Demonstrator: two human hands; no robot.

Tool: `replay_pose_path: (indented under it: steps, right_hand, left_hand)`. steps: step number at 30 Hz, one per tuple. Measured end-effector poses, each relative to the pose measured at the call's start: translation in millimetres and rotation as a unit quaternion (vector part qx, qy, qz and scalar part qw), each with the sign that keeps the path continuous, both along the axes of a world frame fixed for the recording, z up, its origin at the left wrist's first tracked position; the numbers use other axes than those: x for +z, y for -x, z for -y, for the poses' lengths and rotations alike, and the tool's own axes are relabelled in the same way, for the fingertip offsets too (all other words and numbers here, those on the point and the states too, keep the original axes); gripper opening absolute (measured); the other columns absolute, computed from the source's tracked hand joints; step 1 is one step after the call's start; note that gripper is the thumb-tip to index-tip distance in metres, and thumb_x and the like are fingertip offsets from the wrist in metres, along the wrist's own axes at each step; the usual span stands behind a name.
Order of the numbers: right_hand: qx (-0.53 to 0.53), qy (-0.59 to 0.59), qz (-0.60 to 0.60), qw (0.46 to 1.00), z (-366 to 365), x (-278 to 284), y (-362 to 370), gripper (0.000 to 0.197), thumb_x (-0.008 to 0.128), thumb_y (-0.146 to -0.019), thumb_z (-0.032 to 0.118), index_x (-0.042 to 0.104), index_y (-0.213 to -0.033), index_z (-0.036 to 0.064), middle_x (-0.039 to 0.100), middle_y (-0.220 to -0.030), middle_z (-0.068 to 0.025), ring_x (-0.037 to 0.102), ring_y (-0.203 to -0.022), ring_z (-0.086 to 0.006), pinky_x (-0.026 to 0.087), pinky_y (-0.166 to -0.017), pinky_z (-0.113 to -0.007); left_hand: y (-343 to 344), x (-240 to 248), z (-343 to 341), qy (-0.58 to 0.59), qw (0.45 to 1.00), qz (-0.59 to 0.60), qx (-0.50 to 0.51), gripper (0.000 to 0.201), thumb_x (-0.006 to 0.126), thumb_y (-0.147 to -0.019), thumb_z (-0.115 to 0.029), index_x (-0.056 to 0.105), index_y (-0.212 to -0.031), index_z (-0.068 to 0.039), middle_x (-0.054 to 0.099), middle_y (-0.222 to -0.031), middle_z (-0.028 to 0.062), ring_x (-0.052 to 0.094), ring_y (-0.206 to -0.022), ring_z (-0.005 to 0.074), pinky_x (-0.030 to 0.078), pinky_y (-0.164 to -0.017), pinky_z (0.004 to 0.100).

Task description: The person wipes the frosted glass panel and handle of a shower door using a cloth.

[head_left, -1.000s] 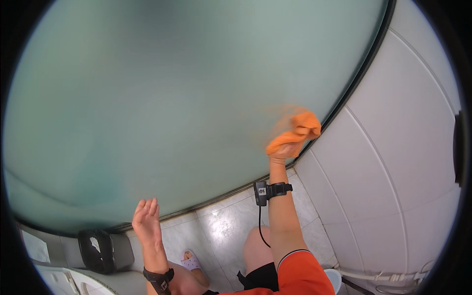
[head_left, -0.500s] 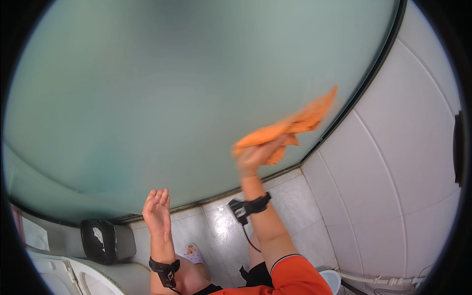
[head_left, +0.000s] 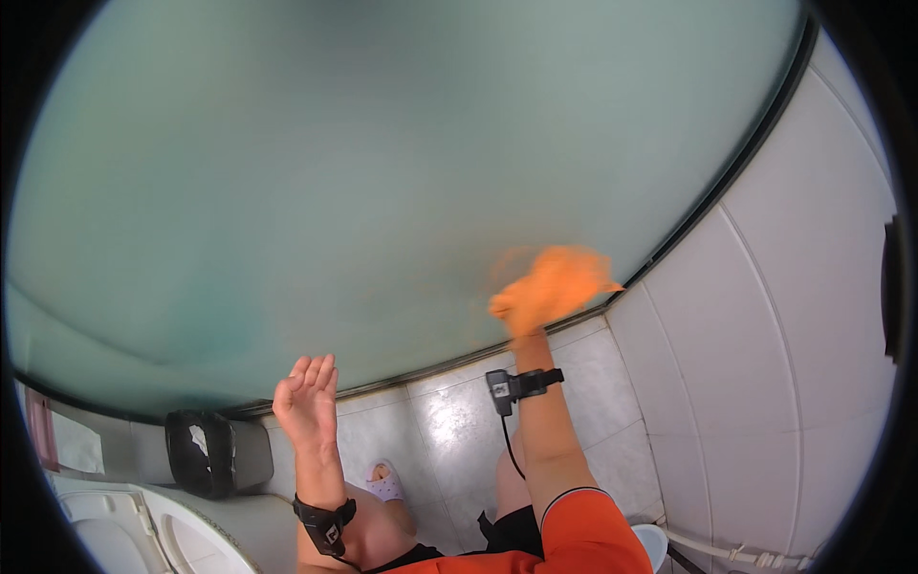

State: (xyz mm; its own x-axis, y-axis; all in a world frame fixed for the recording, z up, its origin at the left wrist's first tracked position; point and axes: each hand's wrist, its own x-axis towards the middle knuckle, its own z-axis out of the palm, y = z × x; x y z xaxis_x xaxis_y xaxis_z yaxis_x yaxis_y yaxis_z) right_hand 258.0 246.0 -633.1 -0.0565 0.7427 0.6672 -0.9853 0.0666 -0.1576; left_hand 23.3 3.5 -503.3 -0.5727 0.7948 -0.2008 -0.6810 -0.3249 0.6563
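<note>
The person's right grip is grasping an orange cloth, which is covering most of the hand and spreading up and to the right from it. Cloth and fingers are showing motion blur, so the exact finger positions are not reading clearly. Behind the cloth, a large frosted green glass panel is filling the view above both grips. Its dark edge strip is running up to the right of the right grip, and a pale panelled wall is standing beyond that strip.

The left grip is hanging released, well apart to the left of the right one, palm showing, fingers slightly curled and holding nothing. Its fingertips are overlapping the lower part of the glass in view; whether they are touching it, one cannot tell.

Just below the right grip, a black strapped device is circling the forearm, its cable trailing downward; a similar black band is sitting below the left grip. Left of the left grip, a bin with a black liner is standing near a white fixture. Below and right of the left grip, a pale slipper is resting on the tiled floor.
</note>
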Motion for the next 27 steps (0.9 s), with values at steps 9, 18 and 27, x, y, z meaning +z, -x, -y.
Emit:
replay_pose_path:
  steps: [9, 18, 27]
  right_hand:
    - [-0.529, 0.52, 0.107, 0.662, -10.1, 6.3, -18.6, 0.043, 0.04, -0.091, 0.041, 0.039, -0.118, 0.0073, 0.043, -0.106, -0.0037, 0.044, -0.099, -0.0172, 0.035, -0.091, -0.03]
    - [-0.632, 0.094, 0.426, 0.64, 112.9, 74.1, 131.4, 0.056, 0.056, -0.084, 0.033, 0.035, -0.124, 0.0014, 0.04, -0.121, -0.0173, 0.038, -0.109, -0.0397, 0.032, -0.09, -0.05]
    - [-0.461, -0.033, 0.481, 0.745, 63.7, -20.3, 86.7, 0.041, 0.056, -0.083, 0.036, 0.045, -0.113, 0.0116, 0.05, -0.106, -0.0043, 0.05, -0.096, -0.0186, 0.042, -0.081, -0.036]
  left_hand:
    - [2.7, -1.9, -1.9, 0.038, 0.999, 0.005, 0.006, 0.046, 0.053, -0.072, -0.014, 0.04, -0.109, 0.01, 0.048, -0.103, 0.0179, 0.044, -0.111, 0.0342, 0.029, -0.098, 0.0389]
    - [-0.9, -8.0, -4.1, 0.034, 0.999, -0.025, 0.016, 0.05, 0.051, -0.073, -0.016, 0.038, -0.114, 0.011, 0.046, -0.111, 0.0213, 0.044, -0.113, 0.0342, 0.029, -0.099, 0.0388]
    - [4.4, 0.9, 1.3, 0.019, 1.0, 0.015, 0.012, 0.043, 0.052, -0.073, -0.019, 0.046, -0.104, 0.011, 0.049, -0.108, 0.0235, 0.043, -0.112, 0.0396, 0.033, -0.096, 0.0437]
